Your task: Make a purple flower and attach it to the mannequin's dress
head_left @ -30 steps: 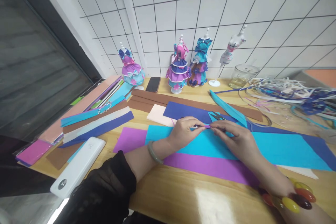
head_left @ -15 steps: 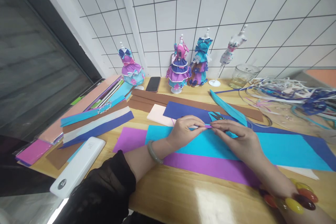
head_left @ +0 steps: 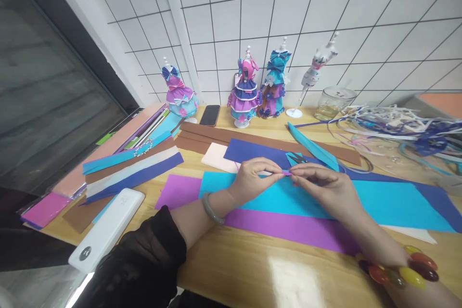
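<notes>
A small purple strip (head_left: pixel 286 173), folded narrow, is pinched between my two hands above the table. My left hand (head_left: pixel 254 178) grips its left end between thumb and fingertips. At the other end, the thumb and fingers of my right hand (head_left: pixel 323 185) close on it. Whether it is paper or cloth I cannot tell. Below the hands lie a wide turquoise sheet (head_left: pixel 390 202) and a purple sheet (head_left: pixel 288 233). Just behind my right fingers, dark-bladed scissors (head_left: pixel 299 158) rest by a small turquoise piece, partly hidden.
Dressed miniature mannequins (head_left: pixel 245 96) and a bare one (head_left: pixel 319 65) stand along the tiled wall. A phone (head_left: pixel 210 115), a glass jar (head_left: pixel 334 102) and tangled ribbons (head_left: pixel 407 130) lie at the back. Coloured strips (head_left: pixel 133 173) and a white power bank (head_left: pixel 108 228) are at left.
Both hands stay almost in place, still pinching the purple strip. My right wrist and its beaded bracelet have turned slightly; the whole view has shifted very little.
</notes>
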The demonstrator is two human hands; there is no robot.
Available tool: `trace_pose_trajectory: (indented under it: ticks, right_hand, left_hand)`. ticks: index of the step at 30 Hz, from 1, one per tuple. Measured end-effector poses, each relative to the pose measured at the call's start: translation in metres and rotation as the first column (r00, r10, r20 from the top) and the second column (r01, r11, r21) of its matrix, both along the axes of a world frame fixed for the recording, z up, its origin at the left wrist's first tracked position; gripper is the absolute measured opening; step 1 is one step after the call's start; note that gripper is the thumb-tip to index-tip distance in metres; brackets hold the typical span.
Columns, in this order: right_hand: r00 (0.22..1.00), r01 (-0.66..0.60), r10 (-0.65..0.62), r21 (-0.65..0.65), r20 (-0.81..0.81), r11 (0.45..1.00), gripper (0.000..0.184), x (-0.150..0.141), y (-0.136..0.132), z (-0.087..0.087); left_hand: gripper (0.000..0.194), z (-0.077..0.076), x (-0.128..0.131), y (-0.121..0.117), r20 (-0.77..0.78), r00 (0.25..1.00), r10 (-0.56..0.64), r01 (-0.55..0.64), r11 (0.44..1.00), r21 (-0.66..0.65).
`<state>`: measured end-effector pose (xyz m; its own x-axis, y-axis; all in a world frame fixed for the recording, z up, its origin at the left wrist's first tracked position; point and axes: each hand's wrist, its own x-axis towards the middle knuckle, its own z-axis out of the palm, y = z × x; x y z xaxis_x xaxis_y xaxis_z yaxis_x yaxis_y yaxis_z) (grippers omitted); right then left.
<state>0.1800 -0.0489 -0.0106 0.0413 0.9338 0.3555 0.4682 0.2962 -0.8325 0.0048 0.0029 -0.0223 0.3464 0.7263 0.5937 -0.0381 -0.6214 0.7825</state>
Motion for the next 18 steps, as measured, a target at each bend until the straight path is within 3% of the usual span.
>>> trace_pose_trajectory:
  ticks: [8,14,18]
  right_hand:
    - [0.993,-0.024,0.018,-0.047,-0.117,0.999,0.008,-0.0024,-0.0009,0.0012]
    - [0.965,-0.122,0.056,-0.253,-0.254,0.96,0.019,-0.0025,-0.0022,0.0044]
    - [0.971,-0.09,0.041,-0.199,-0.237,0.976,0.015,-0.0011,-0.0008,0.0026]
  left_hand:
    - [0.01,0.0,0.0006,-0.0005,-0.004,1.0,0.011,-0.011,1.0,-0.001]
    - [0.009,0.0009,0.0002,-0.0004,0.028,1.0,-0.01,0.01,1.0,0.023]
    - [0.009,0.0012,-0.0001,-0.0006,0.02,1.0,-0.01,0.01,1.0,0.026]
